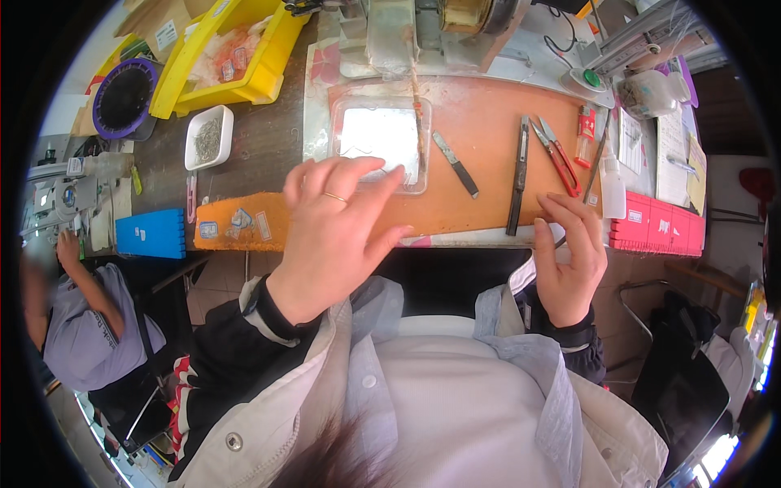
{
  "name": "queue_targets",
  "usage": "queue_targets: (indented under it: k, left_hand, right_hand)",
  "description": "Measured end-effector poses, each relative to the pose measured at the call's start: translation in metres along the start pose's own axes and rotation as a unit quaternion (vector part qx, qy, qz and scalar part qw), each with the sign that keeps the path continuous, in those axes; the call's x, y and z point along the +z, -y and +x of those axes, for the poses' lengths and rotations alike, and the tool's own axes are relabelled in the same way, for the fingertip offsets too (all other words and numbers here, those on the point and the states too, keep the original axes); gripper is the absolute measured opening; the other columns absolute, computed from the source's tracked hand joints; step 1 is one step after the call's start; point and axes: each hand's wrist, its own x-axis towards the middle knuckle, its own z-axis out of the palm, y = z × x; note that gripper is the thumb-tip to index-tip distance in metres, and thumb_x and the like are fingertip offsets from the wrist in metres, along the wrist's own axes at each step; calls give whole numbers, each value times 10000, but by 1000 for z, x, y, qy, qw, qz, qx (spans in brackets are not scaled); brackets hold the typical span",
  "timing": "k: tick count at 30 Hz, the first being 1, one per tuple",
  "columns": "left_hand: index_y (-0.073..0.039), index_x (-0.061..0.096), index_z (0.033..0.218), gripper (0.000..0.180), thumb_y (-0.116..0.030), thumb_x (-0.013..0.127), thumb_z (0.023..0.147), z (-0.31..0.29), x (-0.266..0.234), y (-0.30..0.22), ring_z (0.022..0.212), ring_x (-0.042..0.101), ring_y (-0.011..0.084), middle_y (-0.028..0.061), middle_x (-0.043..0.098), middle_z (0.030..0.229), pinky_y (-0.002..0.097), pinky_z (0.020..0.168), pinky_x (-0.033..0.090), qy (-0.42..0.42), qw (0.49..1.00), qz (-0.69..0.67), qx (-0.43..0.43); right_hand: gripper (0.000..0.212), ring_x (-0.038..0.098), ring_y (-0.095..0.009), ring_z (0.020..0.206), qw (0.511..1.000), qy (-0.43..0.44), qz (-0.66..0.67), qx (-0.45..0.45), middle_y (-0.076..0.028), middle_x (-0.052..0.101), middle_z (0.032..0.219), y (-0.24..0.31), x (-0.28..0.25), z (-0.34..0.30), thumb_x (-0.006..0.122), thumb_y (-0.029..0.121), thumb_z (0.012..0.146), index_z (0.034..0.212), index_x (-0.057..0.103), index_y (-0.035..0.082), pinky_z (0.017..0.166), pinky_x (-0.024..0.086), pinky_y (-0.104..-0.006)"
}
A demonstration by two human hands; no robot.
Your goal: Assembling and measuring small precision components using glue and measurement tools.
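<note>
My left hand [329,215] reaches over the near edge of a shallow clear plastic tray [335,130]. Its fingers are spread, the thumb stands apart, and nothing shows between them. Inside the tray is a bright white surface [378,134] with thin dark curved strands on it; the fingers hide its near left corner. At the bench's front edge hovers my right hand [573,260], empty, with fingers loosely bent and apart. Closest to it are red-handled snips [557,159] and a long dark cutter-like tool [518,175]. A dark-handled blade [457,167] lies between the tray and that tool.
A red lighter [584,134], white bottle [613,191] and pink box [657,224] stand right. Leftward are a white dish of small metal pieces [194,154], yellow bin [285,49], purple-rimmed bucket [146,122] and blue box [150,233]. A person [93,325] sits far left.
</note>
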Motion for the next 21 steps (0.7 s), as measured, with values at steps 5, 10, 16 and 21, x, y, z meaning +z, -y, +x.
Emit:
queue_targets:
  k: [5,10,16,21]
  left_hand:
    - [-88,677,1212,493,-238,800,759,-4,-1,8,1173,480,291,76,563,1251,493,1041,305,-18,999,32,-30]
    - [-81,663,1233,513,-242,795,764,-6,1,2,1174,474,302,87,562,1263,502,1046,300,17,1000,14,-8]
    - [-82,648,1255,516,-261,781,790,-1,-2,14,1175,467,312,99,556,1273,506,1044,298,-36,997,54,-38]
    - [-79,657,1238,491,-265,775,799,3,0,16,1216,470,318,113,563,1283,535,1072,287,-17,996,77,-47]
  right_hand:
    - [256,672,-290,915,1000,-1,2,8,-123,686,1046,-2,1,-1,728,-12,811,1064,712,21,782,535,-350]
    - [250,674,-291,910,1000,3,1,-1,-125,685,1052,-3,2,-1,722,-16,815,1062,711,18,780,536,-350]
    - [248,674,-296,915,1000,1,-2,7,-130,684,1053,-3,-1,-1,721,-16,817,1063,711,16,791,537,-356]
    - [245,675,-297,915,1000,2,-4,-1,-132,684,1053,-3,0,-1,721,-18,816,1059,712,15,789,537,-356]
